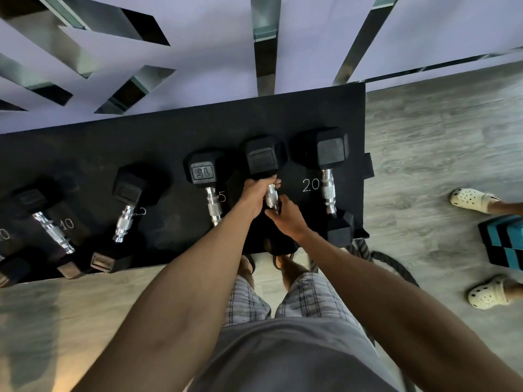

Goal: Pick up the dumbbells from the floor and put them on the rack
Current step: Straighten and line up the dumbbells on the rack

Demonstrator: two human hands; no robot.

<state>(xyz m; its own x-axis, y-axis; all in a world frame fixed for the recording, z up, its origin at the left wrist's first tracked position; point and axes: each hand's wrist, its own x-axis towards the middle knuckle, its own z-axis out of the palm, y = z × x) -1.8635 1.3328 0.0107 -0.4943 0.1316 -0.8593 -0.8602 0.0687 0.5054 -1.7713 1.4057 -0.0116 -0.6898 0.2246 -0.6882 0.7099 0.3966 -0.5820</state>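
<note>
A pale grey wood-grain floor point(424, 154) fills the right side and lower left. On it at the right edge stand two cream perforated clogs point(471, 200), worn by another person, with a stack of teal and black foam blocks point(502, 241) between them. A thick dark braided rope point(387, 263) curls on the floor nearby. Beyond, a pale lilac wall point(198, 38) carries mirrored strip panels point(264, 46).
</note>
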